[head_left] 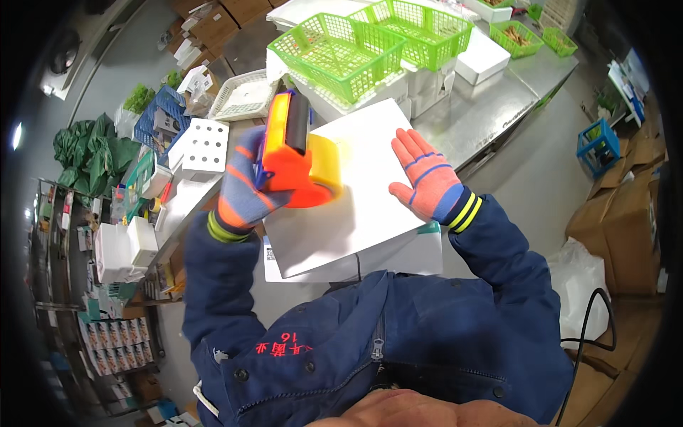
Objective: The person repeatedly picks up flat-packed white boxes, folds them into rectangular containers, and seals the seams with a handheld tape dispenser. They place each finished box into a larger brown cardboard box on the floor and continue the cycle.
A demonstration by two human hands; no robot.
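The left hand (245,186), in a knitted glove striped grey-blue and orange, curls around the side of a red-orange plastic tape dispenser (288,167) with a black roller and a wide yellow roll of tape. The dispenser is slightly blurred and shows over the left part of a large, flat-topped white box (377,174); I cannot tell whether it touches the surface. The right hand (430,181), in a coral knitted glove with blue stripes, holds nothing: it lies open, palm down, on the right part of this box, fingers extended away from the body and thumb apart from them. The box spans the space between the hands, and nearer the body another white surface (398,257) shows beneath its edge. Both navy sleeves (491,242) end in cuffs banded with bright yellow.

Beyond the hands, roughly between them, a bright green openwork plastic basket (373,71) sits on white boxes, with a second green plastic basket (452,51) just behind it. Beyond the left hand is a cream slatted plastic tray (225,101). Just left of that hand lies a white block with rows of dark round spots (202,152), and farther left a blue plastic basket (146,122). Beyond the right hand, the shiny metal bench (509,96) carries a plain white box with a smooth top (484,55). Well to the right of that hand stand brown cardboard boxes (619,228).
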